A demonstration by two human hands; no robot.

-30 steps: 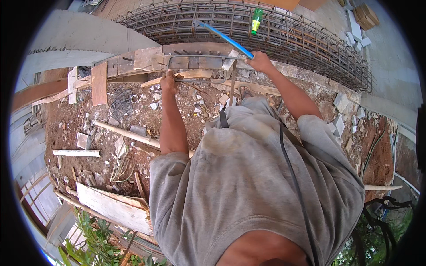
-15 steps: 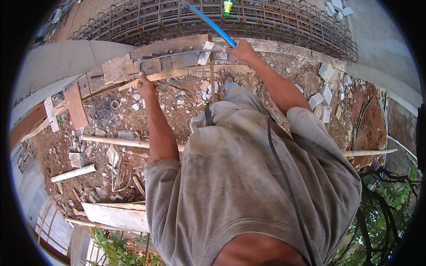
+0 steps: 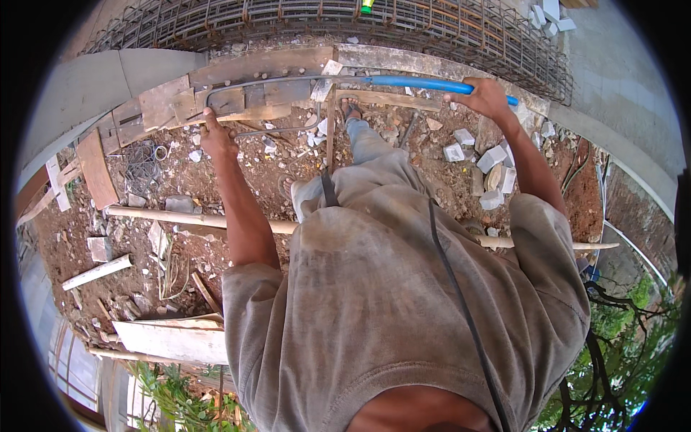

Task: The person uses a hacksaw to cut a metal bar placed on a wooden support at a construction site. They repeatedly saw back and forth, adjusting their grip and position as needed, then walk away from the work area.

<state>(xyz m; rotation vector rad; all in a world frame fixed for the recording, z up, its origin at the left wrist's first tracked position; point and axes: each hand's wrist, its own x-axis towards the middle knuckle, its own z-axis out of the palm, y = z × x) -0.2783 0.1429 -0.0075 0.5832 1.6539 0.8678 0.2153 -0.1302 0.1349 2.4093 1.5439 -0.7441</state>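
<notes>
A thin steel rod [image 3: 270, 80], bent into an open rectangular loop, lies over a wooden plank bench [image 3: 155, 106]. My left hand [image 3: 218, 138] is closed at its left corner, the thumb and fingertips at the rod. My right hand [image 3: 489, 98] is wrapped round a long bar with a blue sleeve [image 3: 417, 83], near its right end. The bar lies almost level, in line with the rod, its left tip close to the bench's right end. Several short pegs [image 3: 265, 75] stand up from the planks. How the bar's tip meets the rod is too small to tell.
Beyond the bench lie stacked rebar cages [image 3: 288, 20]. A green bottle-like thing [image 3: 367, 6] sits on them. Pale broken blocks [image 3: 493, 158] lie on the rubble at right. A wire coil [image 3: 147, 164] and a long pole [image 3: 180, 216] are on the ground at left.
My right hand has swung the blue bar from pointing up and away to lying nearly level, moving right and slightly nearer. My left hand stays at the rod's corner. The view has shifted slightly.
</notes>
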